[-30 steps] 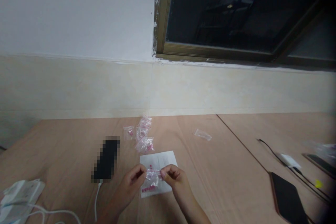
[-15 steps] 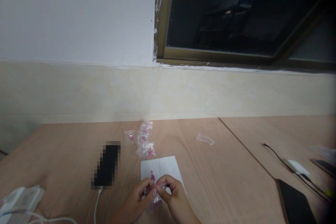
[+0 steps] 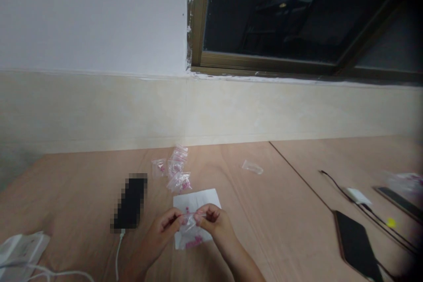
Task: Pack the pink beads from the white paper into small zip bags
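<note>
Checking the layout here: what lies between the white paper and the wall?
In the head view, a cluster of small clear bags holding pink pieces lies between the paper and the wall.

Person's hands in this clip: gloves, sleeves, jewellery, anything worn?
The left hand and the right hand are bare: no gloves, and no ring, watch or band that I can make out. The forearms are bare too, with no sleeve in view.

Indoor rm, wood table, dark window
</note>
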Demonstrator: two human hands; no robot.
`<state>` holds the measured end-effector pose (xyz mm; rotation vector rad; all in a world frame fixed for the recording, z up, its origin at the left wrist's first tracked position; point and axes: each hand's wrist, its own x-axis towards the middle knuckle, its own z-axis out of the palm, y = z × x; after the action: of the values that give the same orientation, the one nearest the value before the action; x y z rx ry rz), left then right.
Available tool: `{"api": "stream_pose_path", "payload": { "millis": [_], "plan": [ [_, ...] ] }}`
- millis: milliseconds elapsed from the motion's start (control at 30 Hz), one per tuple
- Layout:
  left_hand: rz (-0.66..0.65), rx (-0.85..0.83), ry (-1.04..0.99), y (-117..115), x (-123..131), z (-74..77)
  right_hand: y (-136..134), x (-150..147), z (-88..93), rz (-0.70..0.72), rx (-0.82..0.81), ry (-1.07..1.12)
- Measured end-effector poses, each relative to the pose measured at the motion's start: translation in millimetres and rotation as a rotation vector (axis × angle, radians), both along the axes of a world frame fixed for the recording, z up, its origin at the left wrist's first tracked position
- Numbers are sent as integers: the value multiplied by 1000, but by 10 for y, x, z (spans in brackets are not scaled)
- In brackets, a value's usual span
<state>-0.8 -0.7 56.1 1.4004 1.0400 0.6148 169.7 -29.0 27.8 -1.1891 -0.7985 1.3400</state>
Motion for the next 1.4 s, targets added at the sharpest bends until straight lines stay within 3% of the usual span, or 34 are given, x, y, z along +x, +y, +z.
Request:
{"api": "stream_pose_path", "payload": {
  "millis": [200, 333, 400, 500, 600, 700, 833, 967, 1033, 1100, 1167, 1233, 1333, 1400],
  "plan": [
    [-68, -6, 110, 72, -74, -168, -63, 57, -81, 23, 27, -24],
    [3, 38, 119, 388, -31, -208, 180, 308, -112, 89, 38, -220],
    [101, 103, 114, 686, 42, -240, 460, 594, -143, -26, 4, -429],
    [255, 172, 200, 1196, 163, -353, 955, 1151, -221, -351, -137, -984],
    [315, 160, 268, 1577, 222, -489, 1326, 1626, -331, -448, -231, -1129],
    [328, 156, 275, 1710, 181, -553, 1451, 1859, -469, -464, -297, -1153],
    [380, 195, 259, 1564, 2, -448, 1324, 1889, -636, -471, -291, -1133],
    [445, 159, 170, 1136, -104, -194, 996, 1734, -622, -509, -212, -1061],
    [363, 107, 121, 847, -42, -90, 747, 1531, -510, -521, -158, -1012],
    [187, 53, 84, 549, 97, -48, 450, 1204, -348, -502, -85, -942],
    [11, 20, 34, 282, 269, -79, 140, 774, -180, -409, 66, -701],
    [-79, 2, -34, 75, 407, -161, -135, 325, -57, -323, 122, -568],
    [-62, -30, -90, -103, 443, -297, -397, -167, 6, -272, 110, -461],
    [-33, -59, -77, -155, 350, -350, -461, -304, 2, -228, 111, -431]
  ]
}}
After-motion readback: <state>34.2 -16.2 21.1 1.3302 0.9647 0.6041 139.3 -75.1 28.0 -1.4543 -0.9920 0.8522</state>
